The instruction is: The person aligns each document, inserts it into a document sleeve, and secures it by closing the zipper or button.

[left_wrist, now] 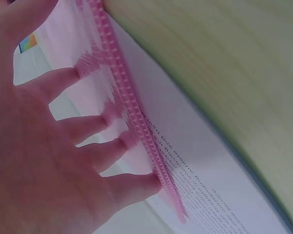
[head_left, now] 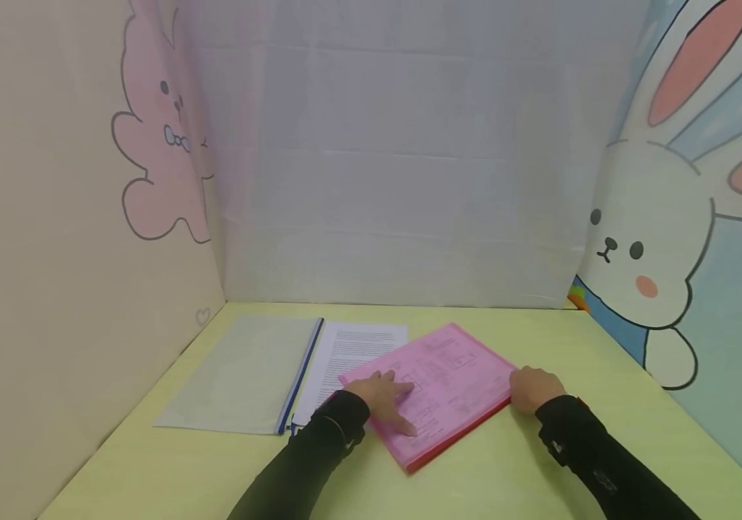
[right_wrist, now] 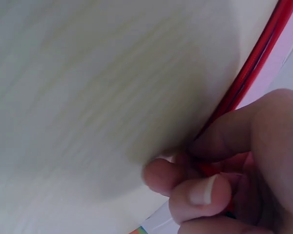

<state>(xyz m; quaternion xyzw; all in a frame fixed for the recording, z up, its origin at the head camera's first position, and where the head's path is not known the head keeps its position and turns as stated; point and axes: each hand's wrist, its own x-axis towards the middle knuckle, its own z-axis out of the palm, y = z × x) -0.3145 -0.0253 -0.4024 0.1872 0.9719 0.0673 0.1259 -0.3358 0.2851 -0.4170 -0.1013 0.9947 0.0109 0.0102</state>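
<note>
A pink translucent zip pouch (head_left: 455,375) lies slanted on the yellow table, its red zipper edge (right_wrist: 249,68) toward the front right. Printed sheets show through it. My left hand (head_left: 380,399) rests on the pouch's left part with fingers spread; in the left wrist view its fingertips (left_wrist: 115,114) press the clear pink film beside the ribbed edge. At the right corner, by the end of the zipper, my right hand (head_left: 535,390) is curled, and its thumb and fingers pinch a small red piece there, mostly hidden by the fingers.
Partly under the pouch lies a printed white sheet (head_left: 360,343). To its left is a clear folder (head_left: 240,375) with a dark blue spine bar (head_left: 300,375). Cloth walls with rabbit drawings (head_left: 650,238) enclose the table (head_left: 637,433) at the back and sides.
</note>
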